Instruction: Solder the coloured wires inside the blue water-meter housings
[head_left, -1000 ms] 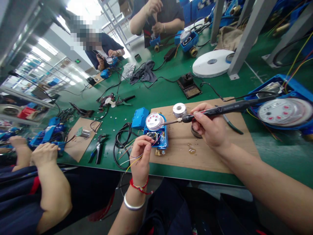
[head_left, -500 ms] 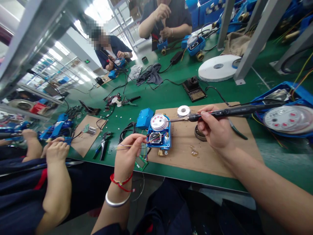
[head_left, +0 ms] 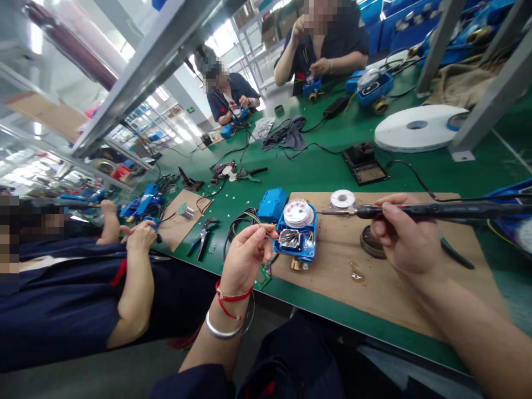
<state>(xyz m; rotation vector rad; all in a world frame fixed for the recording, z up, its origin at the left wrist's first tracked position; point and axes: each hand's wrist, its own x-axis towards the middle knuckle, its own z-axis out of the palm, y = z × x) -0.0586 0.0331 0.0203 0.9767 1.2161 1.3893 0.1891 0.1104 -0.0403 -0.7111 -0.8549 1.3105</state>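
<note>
My left hand (head_left: pixel 250 249) pinches thin coloured wires (head_left: pixel 261 226) at the left edge of a blue water meter (head_left: pixel 312 244). Its housing is open, showing wiring and a silvery module (head_left: pixel 290 239) below the round white dial (head_left: pixel 298 213). My right hand (head_left: pixel 401 235) grips a black soldering iron (head_left: pixel 461 210) like a pen, held level. The iron's thin tip points left and ends close to the dial's right side; whether it touches is unclear. A small green circuit board (head_left: pixel 262 276) lies under my left wrist, partly hidden.
The meter sits on a cardboard sheet (head_left: pixel 332 288) with a solder spool (head_left: pixel 343 198) and a round dark tin (head_left: pixel 372 243). A blue box (head_left: pixel 272 204), cutters (head_left: pixel 203 238) and an iron stand (head_left: pixel 366 163) are around it. Co-workers sit left and across.
The view has swung, so the bench appears farther right. My left hand still pinches the wires, which now point upward more. The soldering iron stays beside the dial.
</note>
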